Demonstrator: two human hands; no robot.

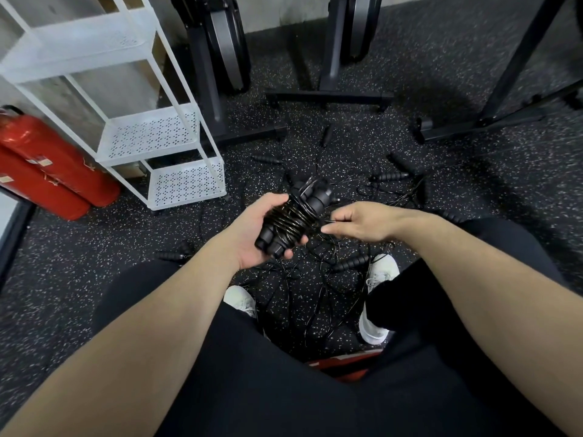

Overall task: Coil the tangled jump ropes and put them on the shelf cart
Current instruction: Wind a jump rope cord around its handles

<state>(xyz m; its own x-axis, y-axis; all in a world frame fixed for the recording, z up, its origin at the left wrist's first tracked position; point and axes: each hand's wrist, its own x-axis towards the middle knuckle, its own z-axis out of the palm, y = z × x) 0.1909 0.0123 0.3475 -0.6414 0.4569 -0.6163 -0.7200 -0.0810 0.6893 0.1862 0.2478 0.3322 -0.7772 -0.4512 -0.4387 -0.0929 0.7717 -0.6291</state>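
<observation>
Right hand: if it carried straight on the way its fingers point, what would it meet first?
Probably the wound rope bundle held in the left hand; the right hand points left at it, pinching cord beside it.

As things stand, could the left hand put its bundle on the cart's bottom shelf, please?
Probably yes. The left hand grips the bundle, and the bottom shelf lies just ahead and to its left, open-fronted and bare. Only the cord pinched by the right hand trails loose.
</observation>
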